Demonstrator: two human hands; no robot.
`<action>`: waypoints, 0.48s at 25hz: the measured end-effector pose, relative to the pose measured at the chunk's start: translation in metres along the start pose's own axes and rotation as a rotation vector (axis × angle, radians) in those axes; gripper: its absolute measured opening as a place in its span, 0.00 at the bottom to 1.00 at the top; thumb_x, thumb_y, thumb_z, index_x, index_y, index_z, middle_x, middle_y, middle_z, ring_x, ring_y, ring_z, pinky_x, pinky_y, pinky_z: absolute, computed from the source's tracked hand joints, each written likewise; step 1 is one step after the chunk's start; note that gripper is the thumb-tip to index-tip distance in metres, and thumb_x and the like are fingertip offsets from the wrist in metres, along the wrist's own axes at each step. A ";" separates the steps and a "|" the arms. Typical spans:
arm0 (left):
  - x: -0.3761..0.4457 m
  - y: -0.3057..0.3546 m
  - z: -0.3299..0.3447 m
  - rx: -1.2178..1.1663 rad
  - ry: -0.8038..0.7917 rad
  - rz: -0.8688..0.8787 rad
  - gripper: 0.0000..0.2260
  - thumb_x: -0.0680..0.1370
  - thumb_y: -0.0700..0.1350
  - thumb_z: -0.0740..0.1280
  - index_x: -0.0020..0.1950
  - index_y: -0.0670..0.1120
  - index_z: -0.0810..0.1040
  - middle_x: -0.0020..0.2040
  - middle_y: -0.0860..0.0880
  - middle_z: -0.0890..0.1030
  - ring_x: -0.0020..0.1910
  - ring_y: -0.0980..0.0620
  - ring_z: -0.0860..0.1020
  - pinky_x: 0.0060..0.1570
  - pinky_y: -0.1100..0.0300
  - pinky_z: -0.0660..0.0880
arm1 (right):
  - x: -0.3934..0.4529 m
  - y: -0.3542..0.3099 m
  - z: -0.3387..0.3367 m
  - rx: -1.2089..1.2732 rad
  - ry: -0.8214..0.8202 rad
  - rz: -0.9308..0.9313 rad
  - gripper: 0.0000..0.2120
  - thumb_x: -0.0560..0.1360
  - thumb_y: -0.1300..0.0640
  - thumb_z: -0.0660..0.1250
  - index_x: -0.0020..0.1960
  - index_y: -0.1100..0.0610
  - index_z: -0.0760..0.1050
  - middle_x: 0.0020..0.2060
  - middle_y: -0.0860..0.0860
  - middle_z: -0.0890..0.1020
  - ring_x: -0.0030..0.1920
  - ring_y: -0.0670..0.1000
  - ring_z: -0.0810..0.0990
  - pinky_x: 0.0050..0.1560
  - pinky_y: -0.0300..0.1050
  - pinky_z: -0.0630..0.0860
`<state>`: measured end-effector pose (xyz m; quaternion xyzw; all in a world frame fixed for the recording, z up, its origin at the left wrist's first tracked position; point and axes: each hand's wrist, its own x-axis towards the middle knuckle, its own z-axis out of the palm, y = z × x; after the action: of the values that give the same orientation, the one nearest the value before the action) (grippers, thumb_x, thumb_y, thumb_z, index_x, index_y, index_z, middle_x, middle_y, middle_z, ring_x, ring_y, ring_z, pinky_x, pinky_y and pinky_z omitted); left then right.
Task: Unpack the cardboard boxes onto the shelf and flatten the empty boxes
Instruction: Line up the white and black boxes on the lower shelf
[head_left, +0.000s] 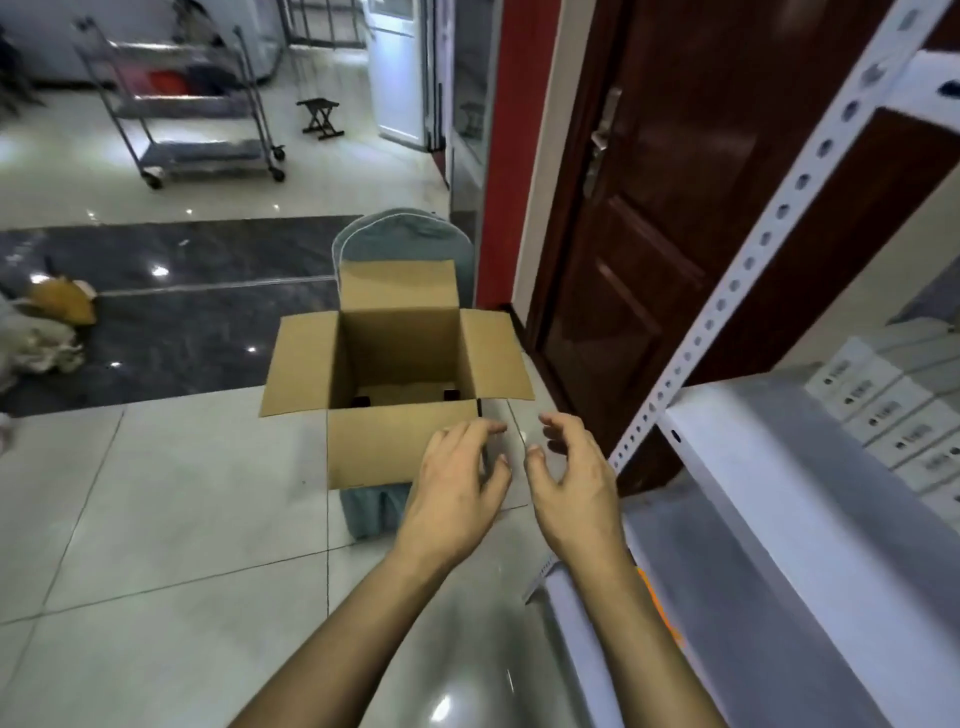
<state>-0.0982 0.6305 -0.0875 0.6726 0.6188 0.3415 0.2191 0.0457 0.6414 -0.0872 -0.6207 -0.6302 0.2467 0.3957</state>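
While both bare arms are reaching forward over the pale tiled floor (156, 519), the left hand (457, 483) and the right hand (571, 478) are hovering side by side, close but apart, just in front of the open brown cardboard box (400, 364). Each hand is showing loosely curled, spread fingers and is gripping nothing; the left fingertips (493, 427) are lying over the near flap of the box, though whether they are touching it cannot be told.

That box is sitting on a grey-blue padded chair (405, 234), whose rounded back is rising behind it. All four flaps are standing open, and the inside is looking nearly bare apart from two small dark shapes at the bottom, too small to identify.

To the right, a white perforated-steel shelf (769, 467) is carrying rows of small white cartons (893, 415) packed tightly together. Beyond the shelf post a dark brown panelled wooden door (649, 182) is standing shut. Farther back on the left, a wheeled metal trolley (182, 104) and a small dark folding stool (322, 117) are standing on the floor.
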 end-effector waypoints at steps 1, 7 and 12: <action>0.003 -0.009 -0.006 0.001 0.015 -0.025 0.15 0.82 0.49 0.63 0.70 0.55 0.72 0.66 0.58 0.75 0.64 0.60 0.67 0.63 0.61 0.67 | 0.007 -0.004 0.011 0.007 -0.029 -0.005 0.17 0.79 0.55 0.67 0.67 0.47 0.73 0.62 0.46 0.79 0.61 0.46 0.76 0.56 0.40 0.70; 0.027 -0.060 -0.031 0.036 0.078 -0.157 0.16 0.82 0.49 0.63 0.70 0.55 0.71 0.67 0.58 0.75 0.66 0.59 0.67 0.64 0.60 0.68 | 0.046 -0.016 0.071 0.023 -0.152 -0.036 0.16 0.80 0.55 0.66 0.66 0.47 0.73 0.60 0.45 0.79 0.59 0.43 0.76 0.54 0.37 0.70; 0.072 -0.088 -0.039 0.074 0.105 -0.209 0.15 0.82 0.49 0.63 0.70 0.54 0.72 0.66 0.57 0.75 0.66 0.58 0.67 0.61 0.65 0.64 | 0.096 -0.011 0.108 0.047 -0.211 -0.012 0.16 0.80 0.54 0.66 0.67 0.47 0.73 0.61 0.46 0.79 0.61 0.44 0.76 0.58 0.41 0.72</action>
<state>-0.1870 0.7080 -0.1112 0.5935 0.7083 0.3283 0.1958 -0.0396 0.7541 -0.1214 -0.5783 -0.6660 0.3230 0.3431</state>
